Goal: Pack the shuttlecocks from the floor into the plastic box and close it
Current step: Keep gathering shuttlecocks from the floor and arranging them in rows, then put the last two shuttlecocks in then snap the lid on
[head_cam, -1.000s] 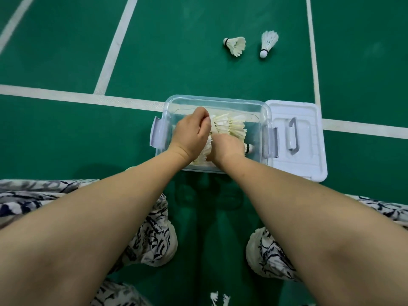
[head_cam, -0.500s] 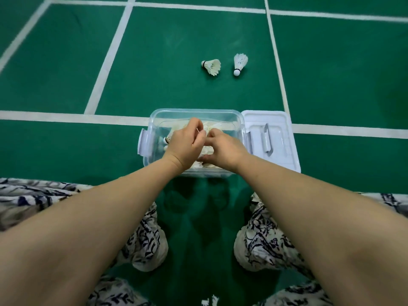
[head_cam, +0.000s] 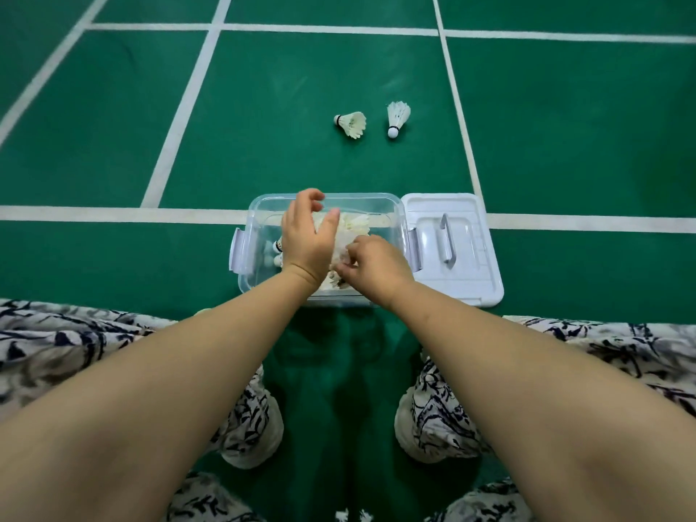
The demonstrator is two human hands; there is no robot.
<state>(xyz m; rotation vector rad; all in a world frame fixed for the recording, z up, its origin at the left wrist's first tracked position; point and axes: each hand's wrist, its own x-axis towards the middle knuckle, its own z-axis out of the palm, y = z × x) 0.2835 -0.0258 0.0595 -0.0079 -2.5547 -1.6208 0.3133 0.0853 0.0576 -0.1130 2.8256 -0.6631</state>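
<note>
**Both hands at the open box**

Left hand (head_cam: pixel 307 241) hovered over plastic box (head_cam: pixel 393 209), fingers loosely spread, holding nothing. Right hand (head_cam: pixel 378 267) curled onto packed shuttlecocks (head_cam: pixel 356 224); could not tell whether it pinched any. Lid (head_cam: pixel 470 284) lay against box's right side. Two loose shuttlecocks (head_cam: pixel 352 124) lay on floor beyond.

packed shuttlecocks (head_cam: pixel 356 224) partly hidden, patterned trousers (head_cam: pixel 75 340) cropped

We see a green floor (head_cam: pixel 301 88), smooth like a sports court. White lines (head_cam: pixel 185 107) run over it and cut it into big boxes. One wide white line (head_cam: pixel 113 214) goes from side to side close to us. Soft light falls on the floor, and the green looks darker at the far right.
</note>
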